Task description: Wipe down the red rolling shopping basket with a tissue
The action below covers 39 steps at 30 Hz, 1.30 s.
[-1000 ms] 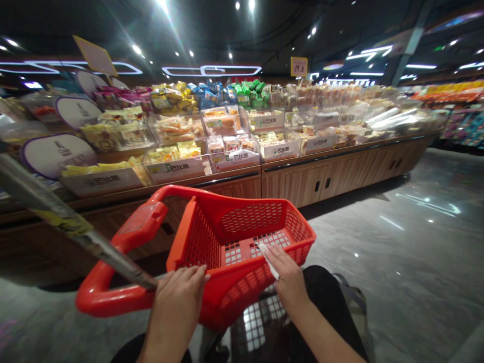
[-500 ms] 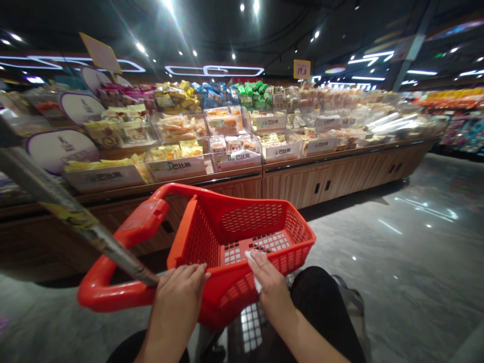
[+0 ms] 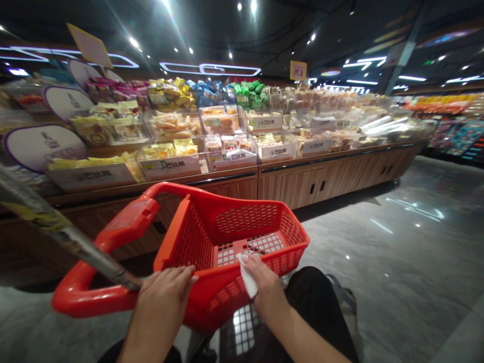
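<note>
A red plastic shopping cart (image 3: pixel 242 206) with a perforated basket stands in front of me. My left hand (image 3: pixel 161 292) is closed over the near rim of the basket, close to the handle end. A worn grey pole (image 3: pixel 75 242) with yellow-and-black markings slants down from the left, and its lower end vanishes at my left hand; whether the hand grips it too is hidden. On the near side rim, my right hand (image 3: pixel 266 287) presses a folded white wipe (image 3: pixel 247 277) against the red plastic, fingers together. The bottom of the basket shows through as an open grid.
Beyond the cart runs a wooden display counter (image 3: pixel 295 184) with clear bins of packaged snacks (image 3: pixel 174 126). A yellow-edged price sign (image 3: pixel 298 70) rises above it. Glossy grey floor (image 3: pixel 378 247) lies to the right. My black-clad knee (image 3: pixel 313 302) is beside the cart, near a bag (image 3: pixel 346 297).
My right hand and the white wipe have slid slightly left along the rim, and more of the wipe shows. The cart, pole and left hand appear farther left as the view shifts.
</note>
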Each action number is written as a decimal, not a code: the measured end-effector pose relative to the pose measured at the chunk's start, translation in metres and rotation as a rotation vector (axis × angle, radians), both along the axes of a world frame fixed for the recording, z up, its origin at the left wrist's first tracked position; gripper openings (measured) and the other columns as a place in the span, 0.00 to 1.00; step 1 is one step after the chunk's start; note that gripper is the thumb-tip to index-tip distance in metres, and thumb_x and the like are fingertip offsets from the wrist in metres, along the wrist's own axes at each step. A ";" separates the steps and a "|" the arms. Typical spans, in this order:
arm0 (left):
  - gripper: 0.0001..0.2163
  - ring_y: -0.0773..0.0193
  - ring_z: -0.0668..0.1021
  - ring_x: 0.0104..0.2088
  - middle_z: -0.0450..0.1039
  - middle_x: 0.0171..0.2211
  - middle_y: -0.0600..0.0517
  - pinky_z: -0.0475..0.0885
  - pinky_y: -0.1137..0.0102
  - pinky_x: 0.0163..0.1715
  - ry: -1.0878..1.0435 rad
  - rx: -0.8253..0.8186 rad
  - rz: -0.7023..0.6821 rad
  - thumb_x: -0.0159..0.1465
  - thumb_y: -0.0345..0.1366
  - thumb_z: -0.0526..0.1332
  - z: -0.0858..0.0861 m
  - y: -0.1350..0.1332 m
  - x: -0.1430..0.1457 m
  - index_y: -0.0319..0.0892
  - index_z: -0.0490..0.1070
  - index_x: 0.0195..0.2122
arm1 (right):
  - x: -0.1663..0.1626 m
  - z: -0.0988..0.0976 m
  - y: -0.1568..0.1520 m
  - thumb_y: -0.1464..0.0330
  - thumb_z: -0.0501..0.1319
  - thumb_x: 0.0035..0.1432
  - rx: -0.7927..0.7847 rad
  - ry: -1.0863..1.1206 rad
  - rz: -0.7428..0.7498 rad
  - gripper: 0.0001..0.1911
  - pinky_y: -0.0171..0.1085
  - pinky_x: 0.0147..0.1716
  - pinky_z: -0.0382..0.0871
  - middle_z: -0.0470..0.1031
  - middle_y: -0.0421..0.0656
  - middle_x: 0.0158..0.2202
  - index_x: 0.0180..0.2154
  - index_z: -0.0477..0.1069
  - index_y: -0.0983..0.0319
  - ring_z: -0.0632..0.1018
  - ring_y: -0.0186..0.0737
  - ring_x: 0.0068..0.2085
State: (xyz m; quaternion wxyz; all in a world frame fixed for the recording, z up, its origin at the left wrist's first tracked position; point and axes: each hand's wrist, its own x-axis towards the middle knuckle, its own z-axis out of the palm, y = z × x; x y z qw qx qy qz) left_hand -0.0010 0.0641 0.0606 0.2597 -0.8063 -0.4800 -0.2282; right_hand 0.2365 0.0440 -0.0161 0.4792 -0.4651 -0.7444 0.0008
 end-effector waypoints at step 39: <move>0.11 0.63 0.79 0.34 0.80 0.34 0.55 0.69 0.68 0.36 0.020 -0.080 -0.035 0.62 0.45 0.56 -0.010 0.014 -0.042 0.49 0.75 0.39 | 0.047 -0.007 0.015 0.84 0.50 0.48 -0.074 0.014 -0.146 0.27 0.43 0.46 0.71 0.73 0.47 0.43 0.45 0.75 0.60 0.73 0.44 0.45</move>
